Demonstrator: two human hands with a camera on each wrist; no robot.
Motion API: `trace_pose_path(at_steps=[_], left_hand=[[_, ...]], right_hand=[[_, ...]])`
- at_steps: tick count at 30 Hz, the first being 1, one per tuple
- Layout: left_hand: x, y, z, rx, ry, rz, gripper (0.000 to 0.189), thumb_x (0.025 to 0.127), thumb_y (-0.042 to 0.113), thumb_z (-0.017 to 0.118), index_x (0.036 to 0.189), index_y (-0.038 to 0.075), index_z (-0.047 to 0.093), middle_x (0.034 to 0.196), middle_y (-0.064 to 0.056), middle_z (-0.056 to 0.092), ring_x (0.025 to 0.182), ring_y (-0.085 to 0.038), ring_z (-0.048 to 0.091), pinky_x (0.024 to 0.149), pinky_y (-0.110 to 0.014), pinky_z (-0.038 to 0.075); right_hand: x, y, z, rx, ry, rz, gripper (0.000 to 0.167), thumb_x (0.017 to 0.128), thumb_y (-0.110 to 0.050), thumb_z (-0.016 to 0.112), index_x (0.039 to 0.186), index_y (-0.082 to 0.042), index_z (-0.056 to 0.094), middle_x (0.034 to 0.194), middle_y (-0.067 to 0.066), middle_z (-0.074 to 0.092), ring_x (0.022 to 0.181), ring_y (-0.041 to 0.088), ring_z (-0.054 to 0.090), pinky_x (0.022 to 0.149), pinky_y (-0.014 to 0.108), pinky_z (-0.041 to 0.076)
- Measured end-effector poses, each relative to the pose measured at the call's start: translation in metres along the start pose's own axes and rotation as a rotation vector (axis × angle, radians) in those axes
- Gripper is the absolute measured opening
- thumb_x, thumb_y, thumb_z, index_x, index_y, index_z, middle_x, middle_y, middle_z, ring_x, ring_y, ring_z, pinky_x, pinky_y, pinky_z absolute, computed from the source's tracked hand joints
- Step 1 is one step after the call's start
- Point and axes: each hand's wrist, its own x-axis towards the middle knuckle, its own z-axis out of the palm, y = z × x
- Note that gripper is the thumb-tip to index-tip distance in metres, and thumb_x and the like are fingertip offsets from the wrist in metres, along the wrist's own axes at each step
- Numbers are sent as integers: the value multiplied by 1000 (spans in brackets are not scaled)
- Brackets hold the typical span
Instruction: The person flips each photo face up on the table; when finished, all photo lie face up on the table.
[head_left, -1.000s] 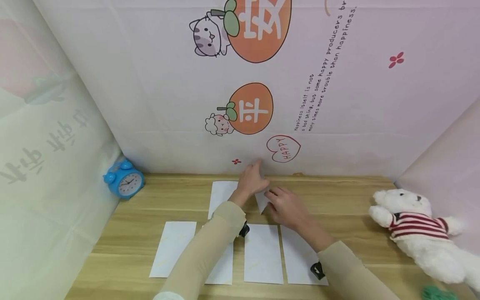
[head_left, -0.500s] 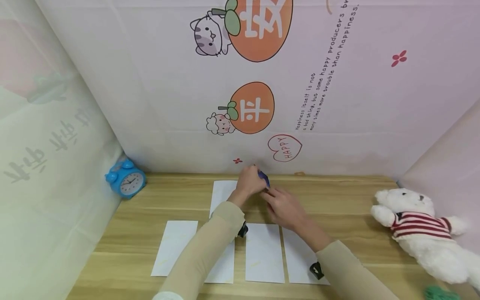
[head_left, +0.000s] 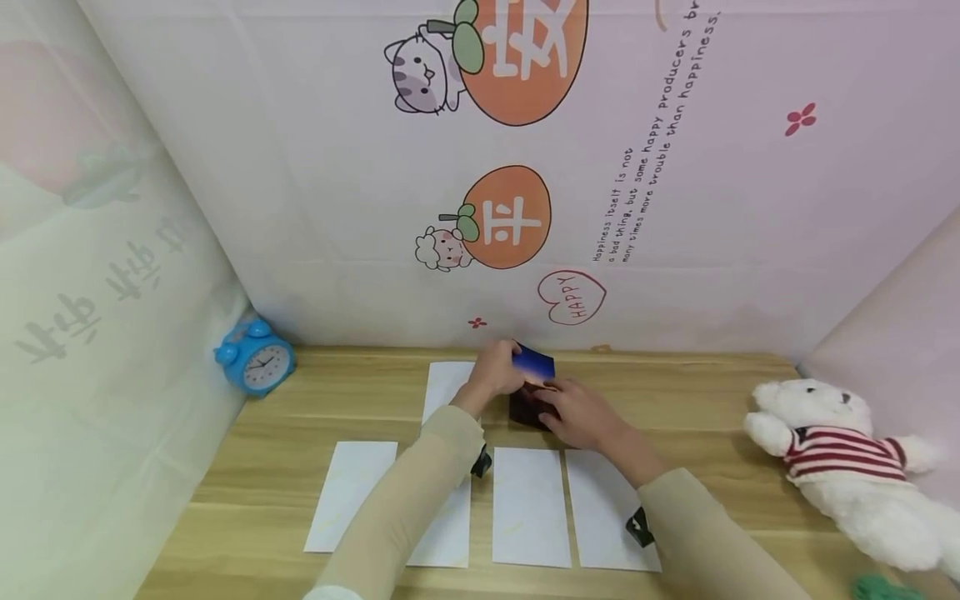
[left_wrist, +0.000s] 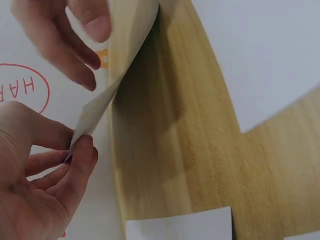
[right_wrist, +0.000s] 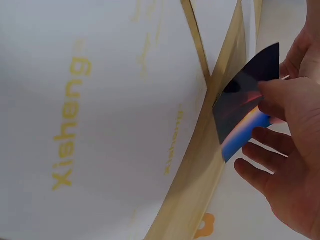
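Observation:
Near the back edge of the table, my left hand [head_left: 498,369] pinches a photo print [head_left: 534,363] by one end between thumb and fingers. The print is bowed and lifted, its blue and dark glossy side toward me, its white back showing in the left wrist view. My right hand [head_left: 587,412] is at the print's picture side; in the right wrist view its loosely extended fingers [right_wrist: 272,142] overlap the print. Left of the hands lies a white card [head_left: 447,385]. Several more white cards [head_left: 531,507] lie face down in a front row, partly hidden by my forearms.
A blue alarm clock [head_left: 257,358] stands at the back left of the wooden table [head_left: 690,400]. On the right lies a white plush bear [head_left: 847,458] in a striped top, with a green object [head_left: 885,587] below it. Printed cloth walls [head_left: 337,208] enclose the back and sides.
The print has been raised from the table and turned, so its white back gives way to the blue and dark picture side. Both hands stay near the same spot.

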Motion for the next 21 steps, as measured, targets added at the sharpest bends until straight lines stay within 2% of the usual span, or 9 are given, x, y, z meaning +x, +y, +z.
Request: trace_pose_path(at_steps=[2, 7, 10, 16, 21], left_hand=[[0, -2, 2, 14, -21, 4, 54, 85, 4, 69, 139, 8, 64, 144, -12, 65, 128, -28, 64, 98, -37, 57], [0, -7, 6, 124, -74, 39, 63, 88, 14, 73, 148, 10, 56, 160, -13, 47, 145, -31, 50, 114, -42, 50], [-2, -9, 8, 203, -101, 53, 72, 89, 26, 78, 154, 12, 50, 166, -13, 39, 151, -32, 44, 119, -43, 45], [-6, -13, 10, 393, -165, 98, 90, 87, 53, 79, 160, 16, 41, 170, -8, 32, 157, -29, 34, 126, -49, 35], [-9, -17, 9, 464, -223, 87, 102, 83, 63, 79, 163, 20, 33, 172, -7, 27, 160, -30, 25, 127, -56, 26]], right_hand=[[-1, 4, 2, 4, -53, 3, 39, 96, -23, 71, 131, -6, 70, 139, 25, 65, 127, 42, 64, 106, 56, 53], [-2, 11, 5, -17, -122, 34, 46, 97, -32, 71, 134, -5, 69, 144, 27, 61, 132, 45, 60, 110, 58, 50], [-1, 13, 6, -18, -138, 47, 47, 97, -35, 71, 133, -4, 69, 143, 27, 62, 132, 45, 61, 109, 58, 50], [-1, 20, 11, -21, -160, 73, 50, 97, -40, 70, 132, -4, 70, 142, 26, 63, 131, 44, 61, 109, 58, 50], [1, 27, 12, -32, -164, 73, 53, 93, -45, 74, 132, -8, 71, 144, 23, 62, 134, 44, 58, 112, 59, 48]])
